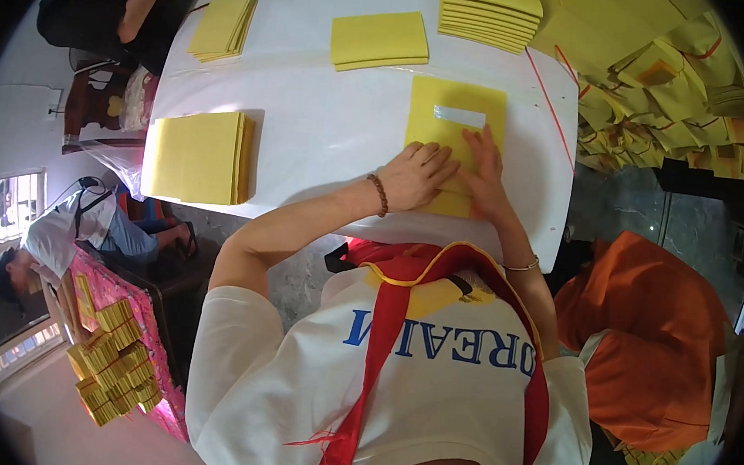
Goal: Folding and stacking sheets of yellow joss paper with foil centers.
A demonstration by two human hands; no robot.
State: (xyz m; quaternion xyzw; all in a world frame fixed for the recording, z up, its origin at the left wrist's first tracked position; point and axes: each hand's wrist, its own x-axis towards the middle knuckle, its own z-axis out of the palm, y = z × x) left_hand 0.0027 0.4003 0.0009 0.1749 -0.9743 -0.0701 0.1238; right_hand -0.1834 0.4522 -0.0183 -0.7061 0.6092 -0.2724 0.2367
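Note:
A flat yellow paper piece (424, 101), perhaps an envelope or folded packet, lies on the white table right in front of me. Across its upper part runs a narrow white strip (453, 115). My left hand (418, 175), with a beaded bracelet at the wrist, rests on the paper's lower left, fingers bent a little and lying on it. On the right side, my right hand (488, 176) has its fingers stretched up to the strip's right end and its thumb apart. Neither hand has lifted anything; the paper under the palms is hidden.
Yellow stacks stand on the white table (310, 131): one at left (194, 157), others along the far side (380, 39). More yellow paper piles (663, 89) fill the right. Orange cloth (644, 333) lies beside me. One person (110, 6) is far left, another (75, 231) sits at left.

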